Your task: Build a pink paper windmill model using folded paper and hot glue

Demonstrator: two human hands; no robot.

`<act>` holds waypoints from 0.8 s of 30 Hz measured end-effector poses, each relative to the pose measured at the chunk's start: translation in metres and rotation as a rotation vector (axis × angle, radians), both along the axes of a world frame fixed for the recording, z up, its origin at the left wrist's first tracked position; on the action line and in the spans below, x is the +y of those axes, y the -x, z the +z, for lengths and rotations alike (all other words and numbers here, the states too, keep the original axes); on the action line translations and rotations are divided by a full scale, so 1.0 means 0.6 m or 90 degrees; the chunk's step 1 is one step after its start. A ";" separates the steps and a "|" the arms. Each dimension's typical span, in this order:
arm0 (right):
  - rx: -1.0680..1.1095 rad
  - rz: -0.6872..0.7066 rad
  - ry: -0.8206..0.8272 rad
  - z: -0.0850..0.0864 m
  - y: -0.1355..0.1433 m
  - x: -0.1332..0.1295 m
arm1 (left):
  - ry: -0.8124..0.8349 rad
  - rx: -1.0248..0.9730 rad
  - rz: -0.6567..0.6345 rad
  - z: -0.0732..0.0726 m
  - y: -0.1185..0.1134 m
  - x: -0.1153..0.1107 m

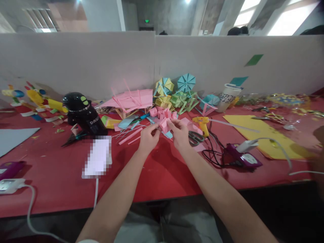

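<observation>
Between my two hands is a small folded piece of pink paper [164, 125]. The fingers of my left hand [149, 137] are closed on its left side. My right hand [180, 133] pinches it from the right. Just behind lie several more folded pink paper pieces [162, 113]. Left of my left hand are loose pink paper strips [130, 135]. Dark-handled scissors [195, 138] and a yellow hot glue gun [201, 124], with a clear glue stick in its rear, lie right of my right hand.
Paper umbrellas [186, 82] stand against the grey partition [101, 60]. A black bottle [84, 114] stands to the left, near a blurred-out white rectangle [98, 157]. On the right are a purple power strip [243, 158], yellow paper sheets [263, 138] and a paper cup [229, 96].
</observation>
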State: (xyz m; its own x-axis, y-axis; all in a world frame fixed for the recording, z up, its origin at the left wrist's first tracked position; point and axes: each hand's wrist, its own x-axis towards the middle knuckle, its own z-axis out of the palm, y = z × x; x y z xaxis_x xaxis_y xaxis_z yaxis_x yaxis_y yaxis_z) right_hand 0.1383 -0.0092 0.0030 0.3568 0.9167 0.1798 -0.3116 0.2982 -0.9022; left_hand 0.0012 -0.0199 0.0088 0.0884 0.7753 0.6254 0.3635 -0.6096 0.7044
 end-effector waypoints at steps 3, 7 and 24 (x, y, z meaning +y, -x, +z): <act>-0.042 -0.028 -0.015 -0.002 -0.001 0.002 | 0.049 -0.052 -0.021 -0.001 -0.003 0.000; -0.060 -0.038 -0.039 -0.007 -0.003 0.005 | 0.109 -0.112 -0.075 -0.008 -0.003 0.004; -0.018 0.101 -0.055 0.006 -0.007 -0.001 | 0.100 -0.098 -0.032 0.004 0.005 0.004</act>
State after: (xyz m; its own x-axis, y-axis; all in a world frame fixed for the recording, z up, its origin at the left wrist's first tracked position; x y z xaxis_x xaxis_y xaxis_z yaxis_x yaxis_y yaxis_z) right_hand 0.1427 -0.0101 0.0065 0.2026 0.9419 0.2678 -0.3351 0.3236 -0.8848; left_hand -0.0017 -0.0173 0.0112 0.0419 0.8612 0.5065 0.2157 -0.5028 0.8370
